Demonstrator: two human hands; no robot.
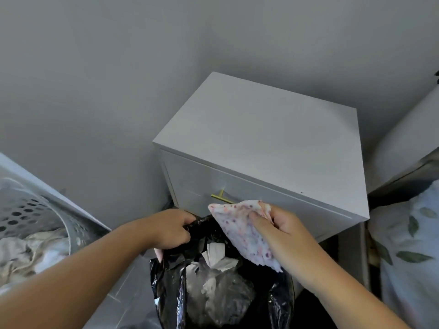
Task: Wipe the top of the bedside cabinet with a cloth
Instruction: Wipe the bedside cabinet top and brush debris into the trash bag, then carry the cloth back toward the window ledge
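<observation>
The white bedside cabinet [261,138] stands against the grey wall, its flat top bare, with a gold handle [222,198] on the drawer front. My right hand [282,227] is shut on a white cloth [242,231] with pink and purple speckles, held in front of the drawer and over an open black rubbish bag [171,281]. My left hand [171,227] grips the bag's rim at its far left edge. Crumpled white paper and clear plastic lie inside the bag.
A perforated grey laundry basket [28,217] with pale clothes sits at the left. A bed with leaf-print bedding [408,245] lies at the right, close to the cabinet's side. The grey wall runs behind everything.
</observation>
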